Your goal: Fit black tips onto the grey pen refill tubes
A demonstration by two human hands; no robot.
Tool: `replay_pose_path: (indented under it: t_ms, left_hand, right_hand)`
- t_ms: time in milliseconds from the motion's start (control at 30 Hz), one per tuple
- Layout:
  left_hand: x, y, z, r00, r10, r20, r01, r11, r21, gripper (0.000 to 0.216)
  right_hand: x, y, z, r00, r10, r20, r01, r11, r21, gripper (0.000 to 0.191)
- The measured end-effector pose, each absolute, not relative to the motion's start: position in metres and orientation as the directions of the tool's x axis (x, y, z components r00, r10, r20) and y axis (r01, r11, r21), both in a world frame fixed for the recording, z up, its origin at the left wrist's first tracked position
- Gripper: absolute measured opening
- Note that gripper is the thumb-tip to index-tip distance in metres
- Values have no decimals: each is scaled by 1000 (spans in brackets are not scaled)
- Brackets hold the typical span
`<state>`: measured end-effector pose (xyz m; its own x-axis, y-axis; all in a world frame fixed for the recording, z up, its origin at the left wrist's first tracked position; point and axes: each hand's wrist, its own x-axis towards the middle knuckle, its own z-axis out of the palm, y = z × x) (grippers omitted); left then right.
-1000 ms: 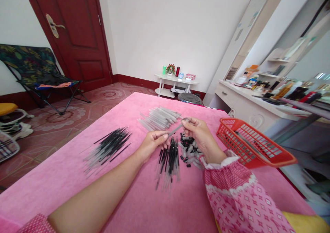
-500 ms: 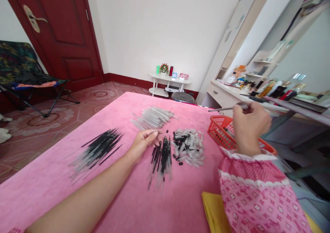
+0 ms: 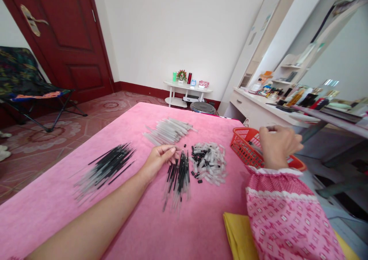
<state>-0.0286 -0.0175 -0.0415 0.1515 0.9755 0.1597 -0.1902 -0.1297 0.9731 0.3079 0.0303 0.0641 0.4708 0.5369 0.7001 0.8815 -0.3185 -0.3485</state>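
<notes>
My left hand point(image 3: 161, 157) rests on the pink cloth, thumb and forefinger pinched; whatever lies between them is too small to make out. Just right of it is a bunch of black ink pen refills point(image 3: 181, 171). My right hand point(image 3: 278, 147) is raised over an orange plastic basket point(image 3: 244, 147), fingers curled in and partly hidden by the hand itself. A heap of clear pen caps point(image 3: 214, 162) mixed with small black plugs lies between the hands. Translucent pen barrels point(image 3: 169, 130) are piled beyond my left hand. A larger refill bundle point(image 3: 110, 166) lies to the left.
The pink-covered table point(image 3: 207, 218) has a yellow cloth point(image 3: 237, 233) at its near right edge. A dressing table point(image 3: 244, 101) crowded with bottles stands right, beside a grey metal bar. Farther off are a small white stand point(image 3: 169, 84) and a folding chair point(image 3: 31, 87).
The slim grey pen that stuck out leftward from my right hand no longer shows; that hand has turned down over the basket. My left hand keeps its place by the refills.
</notes>
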Motion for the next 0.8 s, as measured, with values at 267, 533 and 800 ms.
replay_pose_path:
  t_ms: [267,533,800]
  left_hand:
    - [-30,-16,-41,19,989,146,-182,-141,973,29]
    - [-42,-9,-42,-303,868,393,285,-311,907,24]
    - [-68,-1,-43,-94,800,592,913,-168,372,40]
  right_hand:
    - [213,34,60,-99,832,545,832,370,-414,19]
    - [145,16,8,-431,877,214,810,480,-335,17]
    - [141,14,2,-466,869,167,822,495,-281,17]
